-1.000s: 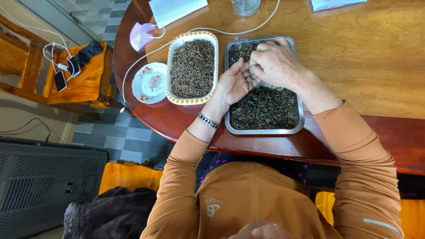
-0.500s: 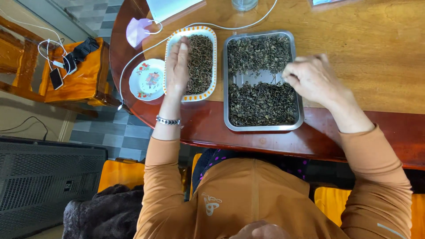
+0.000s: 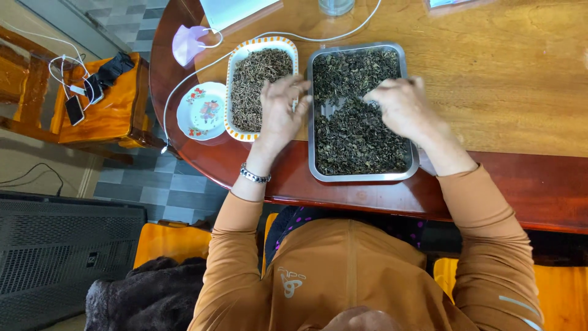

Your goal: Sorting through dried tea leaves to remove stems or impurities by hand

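A rectangular steel tray [image 3: 361, 176] full of dark dried leaves sits on the round wooden table [image 3: 490, 92]. To its left stands a white oval dish [image 3: 230, 79] with an orange rim, filled with brownish dried bits. My left hand [image 3: 278, 113] hovers over the gap between dish and tray, fingers spread, a beaded bracelet on the wrist. My right hand [image 3: 401, 107] rests in the tray's leaves, fingers curled; whether it pinches any leaves is hidden.
A small flowered saucer [image 3: 202, 110] lies left of the dish. A pale face mask [image 3: 188, 41], a white cable [image 3: 202, 70] and a glass [image 3: 335, 6] sit near the table's far edge. An orange stool [image 3: 104, 104] with phones stands at left, a dark heater [image 3: 61, 257] below.
My left hand came off the oval dish and moved right toward the steel tray. My right hand shifted left into the middle of the tray's leaves.
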